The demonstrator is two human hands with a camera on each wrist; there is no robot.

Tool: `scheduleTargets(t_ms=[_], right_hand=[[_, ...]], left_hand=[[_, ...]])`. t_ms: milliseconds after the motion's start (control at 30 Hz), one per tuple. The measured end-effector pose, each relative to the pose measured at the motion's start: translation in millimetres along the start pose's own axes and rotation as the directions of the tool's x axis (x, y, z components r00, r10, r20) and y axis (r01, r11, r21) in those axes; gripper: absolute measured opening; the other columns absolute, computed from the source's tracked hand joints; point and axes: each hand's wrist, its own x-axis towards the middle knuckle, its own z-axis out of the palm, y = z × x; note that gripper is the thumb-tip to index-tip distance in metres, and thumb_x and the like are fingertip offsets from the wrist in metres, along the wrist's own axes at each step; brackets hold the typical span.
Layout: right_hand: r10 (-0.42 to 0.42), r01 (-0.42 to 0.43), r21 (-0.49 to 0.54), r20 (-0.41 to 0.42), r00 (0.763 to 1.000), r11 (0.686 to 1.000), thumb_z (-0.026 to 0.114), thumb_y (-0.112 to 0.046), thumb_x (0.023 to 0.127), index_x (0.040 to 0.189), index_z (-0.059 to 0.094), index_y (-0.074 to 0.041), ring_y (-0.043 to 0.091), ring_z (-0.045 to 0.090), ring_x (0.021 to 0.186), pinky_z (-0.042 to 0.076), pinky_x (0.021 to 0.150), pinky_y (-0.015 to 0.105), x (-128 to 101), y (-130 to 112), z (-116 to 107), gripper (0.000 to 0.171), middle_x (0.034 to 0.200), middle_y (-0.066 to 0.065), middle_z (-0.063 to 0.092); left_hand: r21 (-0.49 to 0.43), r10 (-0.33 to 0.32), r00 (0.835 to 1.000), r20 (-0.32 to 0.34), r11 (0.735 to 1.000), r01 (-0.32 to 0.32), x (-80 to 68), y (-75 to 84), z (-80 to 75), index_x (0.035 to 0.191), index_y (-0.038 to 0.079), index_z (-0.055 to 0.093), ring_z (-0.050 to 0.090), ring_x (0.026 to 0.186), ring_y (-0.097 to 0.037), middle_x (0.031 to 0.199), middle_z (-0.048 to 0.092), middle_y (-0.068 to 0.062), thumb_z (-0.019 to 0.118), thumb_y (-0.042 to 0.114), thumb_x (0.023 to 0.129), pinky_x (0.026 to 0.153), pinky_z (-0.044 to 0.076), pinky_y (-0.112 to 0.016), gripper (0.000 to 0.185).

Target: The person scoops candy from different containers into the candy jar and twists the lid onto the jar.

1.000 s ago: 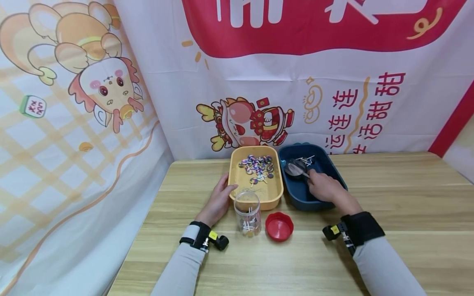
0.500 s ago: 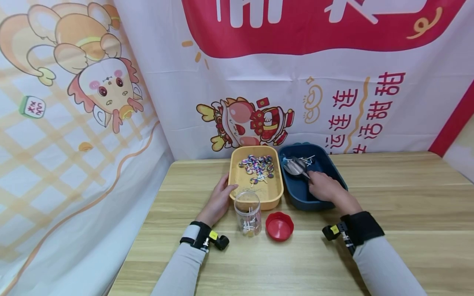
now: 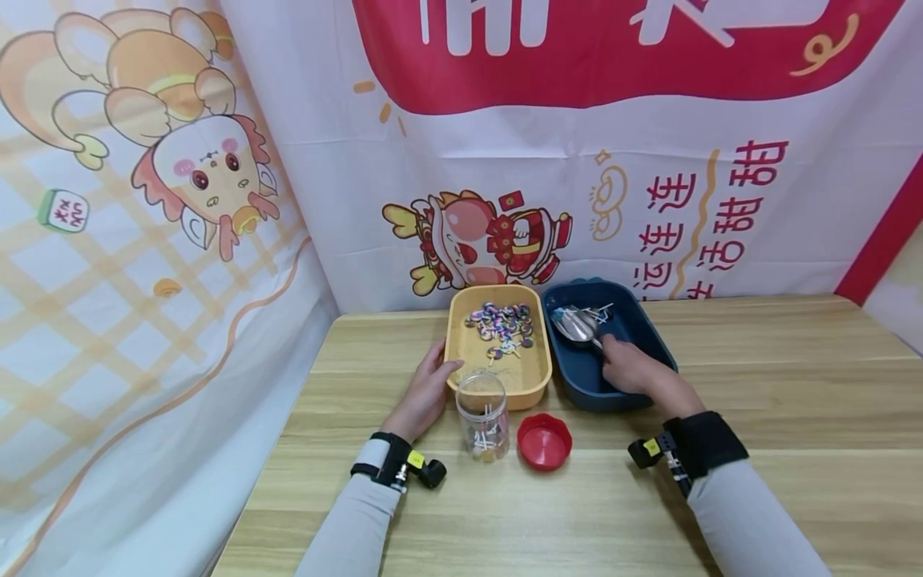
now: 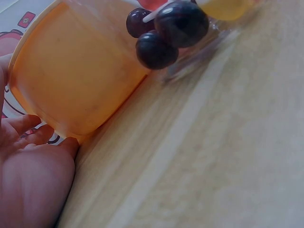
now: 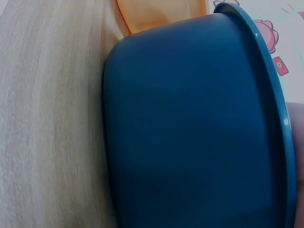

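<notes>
Right now we see a pale wooden table (image 3: 757, 377) with a straight grain, and two rounded plastic tubs set side by side near its back edge — a yellow tub (image 3: 535, 377) and a dark blue tub (image 3: 652, 332), their walls touching. The right hand (image 3: 629, 367) reaches over the blue tub's near rim, its fingers curled round the handle of a shiny metal scoop (image 3: 575, 325); the scoop's bowl lies just beyond the fingertips, toward the tub's back left corner, beside a few thin white sticks. From the right wrist we see only the tub's smooth blue outer wall (image 5: 190, 128) and its lip, so the grip itself shows in the head view alone.

The left hand (image 3: 425, 393) rests flat against the yellow tub's left wall, fingers straight and relaxed, holding nothing; the left wrist view shows the fingertips (image 4: 28, 124) against the glossy orange-yellow plastic (image 4: 71, 80). Inside that tub a heap of small round lollipops (image 3: 501, 322) in mixed colours lies toward the back edge.

Just in front of the yellow tub stands a clear round jar (image 3: 481, 415), upright and open, with a few lollipops at the bottom — dark glossy balls on white sticks. A red scalloped lid (image 3: 544, 441) lies on the table just beside the jar, on its right.
</notes>
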Motion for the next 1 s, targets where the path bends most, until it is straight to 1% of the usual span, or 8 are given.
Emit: scheduleTargets(t_ms=[167, 300, 433, 600, 733, 833, 900, 1000], right_hand=[[-0.029, 0.029, 0.010, -0.022, 0.999, 1.000, 0.042, -0.001, 0.100, 0.132, 0.033, 0.014, 0.029, 0.051, 0.087, 0.045, 0.074, 0.037, 0.8, 1.7, 0.9, 0.036, 0.092, 0.013, 0.046], [-0.058, 0.058, 0.002, -0.057, 0.997, 0.998, 0.041, -0.002, 0.102, 0.129, 0.036, 0.011, 0.028, 0.052, 0.085, 0.045, 0.072, 0.036, -2.4, -0.1, -2.3, 0.031, 0.091, 0.013, 0.047], [-0.124, 0.122, -0.029, -0.096, 0.988, 0.992, 0.041, -0.003, 0.103, 0.124, 0.040, 0.009, 0.025, 0.051, 0.078, 0.043, 0.067, 0.034, -12.7, -4.7, -13.9, 0.024, 0.088, 0.012, 0.049], [-0.189, 0.186, -0.035, -0.147, 0.971, 0.982, 0.043, -0.006, 0.106, 0.129, 0.046, 0.008, 0.024, 0.051, 0.075, 0.044, 0.063, 0.034, -34.5, -18.6, -36.1, 0.027, 0.091, 0.013, 0.054], [-0.221, 0.219, -0.031, -0.178, 0.959, 0.975, 0.048, -0.014, 0.108, 0.132, 0.052, 0.006, 0.027, 0.056, 0.087, 0.054, 0.074, 0.042, -56.5, -33.1, -53.6, 0.032, 0.105, 0.017, 0.062], [-0.258, 0.249, -0.069, -0.209, 0.943, 0.966, 0.052, -0.018, 0.107, 0.130, 0.058, 0.003, 0.027, 0.058, 0.092, 0.056, 0.080, 0.044, -73.3, -43.2, -64.0, 0.032, 0.110, 0.016, 0.066], [-0.277, 0.261, -0.101, -0.224, 0.934, 0.960, 0.055, -0.020, 0.106, 0.128, 0.062, 0.000, 0.025, 0.058, 0.090, 0.056, 0.078, 0.041, -83.7, -50.0, -68.8, 0.031, 0.108, 0.013, 0.068], [-0.318, 0.285, -0.163, -0.238, 0.918, 0.944, 0.059, -0.024, 0.105, 0.125, 0.067, -0.005, 0.020, 0.057, 0.081, 0.053, 0.069, 0.034, -97.5, -60.0, -73.4, 0.029, 0.096, 0.004, 0.068]], left_hand=[[-0.002, -0.001, 1.000, -0.010, 1.000, 0.001, -1.7, -0.4, 0.3, 0.163, 0.010, 0.022, 0.023, 0.155, -0.028, 0.170, 0.018, -0.013, 0.054, 0.009, 0.101, 0.125, 0.026, -0.040, 0.070], [-0.012, -0.005, 1.000, -0.015, 1.000, 0.005, -2.7, -1.8, 0.4, 0.163, 0.010, 0.021, 0.023, 0.155, -0.028, 0.170, 0.018, -0.013, 0.054, 0.009, 0.101, 0.125, 0.026, -0.040, 0.070], [-0.009, -0.003, 1.000, -0.004, 1.000, 0.003, -3.2, -1.1, 0.5, 0.163, 0.010, 0.020, 0.022, 0.155, -0.028, 0.170, 0.017, -0.013, 0.052, 0.008, 0.103, 0.126, 0.025, -0.040, 0.068], [-0.005, 0.003, 1.000, -0.004, 1.000, -0.003, -1.8, 0.6, 0.6, 0.163, 0.010, 0.021, 0.022, 0.155, -0.027, 0.170, 0.017, -0.012, 0.051, 0.008, 0.103, 0.126, 0.025, -0.041, 0.067], [-0.009, 0.004, 1.000, -0.013, 1.000, -0.004, -0.9, 0.6, 0.7, 0.163, 0.011, 0.023, 0.023, 0.155, -0.026, 0.170, 0.018, -0.011, 0.055, 0.009, 0.102, 0.126, 0.025, -0.039, 0.069], [-0.007, 0.003, 1.000, -0.014, 1.000, -0.003, -1.0, 0.0, 0.5, 0.163, 0.010, 0.023, 0.022, 0.155, -0.026, 0.170, 0.018, -0.011, 0.054, 0.009, 0.102, 0.126, 0.025, -0.039, 0.068], [-0.005, 0.001, 1.000, -0.012, 1.000, -0.001, -1.4, -0.2, 0.4, 0.163, 0.010, 0.023, 0.022, 0.155, -0.026, 0.170, 0.018, -0.012, 0.054, 0.009, 0.102, 0.126, 0.025, -0.039, 0.068], [-0.002, -0.002, 1.000, -0.012, 1.000, 0.002, -2.3, 0.0, 0.6, 0.163, 0.010, 0.023, 0.022, 0.155, -0.026, 0.170, 0.018, -0.012, 0.054, 0.009, 0.102, 0.126, 0.025, -0.039, 0.068]])
